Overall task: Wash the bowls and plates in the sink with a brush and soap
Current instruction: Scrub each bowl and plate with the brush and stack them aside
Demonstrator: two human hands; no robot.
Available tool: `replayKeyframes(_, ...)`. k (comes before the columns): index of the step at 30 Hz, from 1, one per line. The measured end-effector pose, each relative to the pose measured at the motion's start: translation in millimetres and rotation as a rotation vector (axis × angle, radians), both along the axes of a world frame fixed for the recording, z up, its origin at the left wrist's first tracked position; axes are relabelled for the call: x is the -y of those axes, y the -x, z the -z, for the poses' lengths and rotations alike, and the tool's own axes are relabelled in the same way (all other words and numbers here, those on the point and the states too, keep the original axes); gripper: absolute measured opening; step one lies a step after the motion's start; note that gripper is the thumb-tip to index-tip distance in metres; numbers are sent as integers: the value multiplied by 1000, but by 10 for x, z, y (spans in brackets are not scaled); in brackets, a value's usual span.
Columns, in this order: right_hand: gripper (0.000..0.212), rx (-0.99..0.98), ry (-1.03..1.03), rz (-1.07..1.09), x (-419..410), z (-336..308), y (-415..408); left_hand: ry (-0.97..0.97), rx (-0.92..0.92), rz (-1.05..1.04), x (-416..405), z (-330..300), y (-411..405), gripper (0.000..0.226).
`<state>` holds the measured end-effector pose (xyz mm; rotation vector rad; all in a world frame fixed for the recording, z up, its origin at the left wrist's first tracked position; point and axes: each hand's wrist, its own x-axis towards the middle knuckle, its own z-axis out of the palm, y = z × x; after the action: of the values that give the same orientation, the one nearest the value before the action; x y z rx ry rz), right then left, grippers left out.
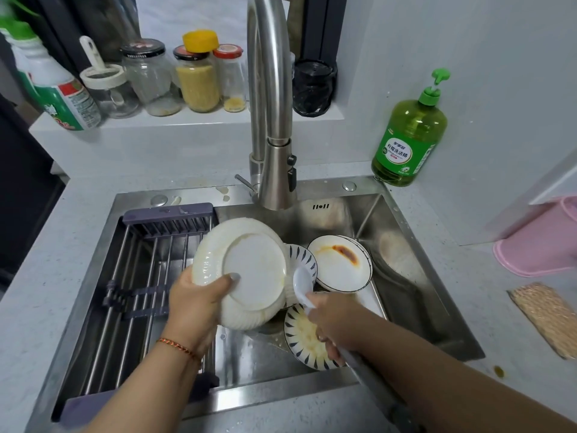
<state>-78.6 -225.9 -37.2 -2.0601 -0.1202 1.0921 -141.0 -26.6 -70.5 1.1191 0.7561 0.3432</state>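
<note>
Left hand (195, 303) closed on the edge of a tilted white plate (246, 270), thumb on its face, above the sink (415, 295). Right hand (327, 326) wrapped around a white spoon (302, 284) and a grey handle, maybe the brush. Below: striped bowl (304, 337), stained bowl (342, 264). Soap bottle (409, 135) behind on the counter, rack (146, 276) at left.

pale speckled counter (46, 276), green soap bottle (409, 135) by sink (415, 232), pink tub (543, 242), woven mat (546, 317)
</note>
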Motion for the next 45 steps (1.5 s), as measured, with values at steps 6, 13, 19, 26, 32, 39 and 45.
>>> replayKeyframes(6,42,94,-88,210,-98,69,-69,311,76,-136,239,131,12,47)
replayKeyframes(13,44,111,-121,231,-17,54,-226,437,147,3,376,192,132,54)
replayKeyframes(19,61,212,-9,-87,53,-150,-450,348,17,317,32,67,80,78)
replayKeyframes(26,81,276,9,-101,70,-168,-528,172,-69,483,-180,-134,-92,72)
replayKeyframes(32,49,118,-26,111,197,-145,-421,79,-110,305,-136,-49,-45,48)
replayKeyframes(39,53,200,-27,-113,-149,-260,-224,-243,-228,391,78,-51,-119,40)
replayKeyframes(45,53,318,80,-218,-222,-356,-253,-466,-269,531,184,-89,-53,41)
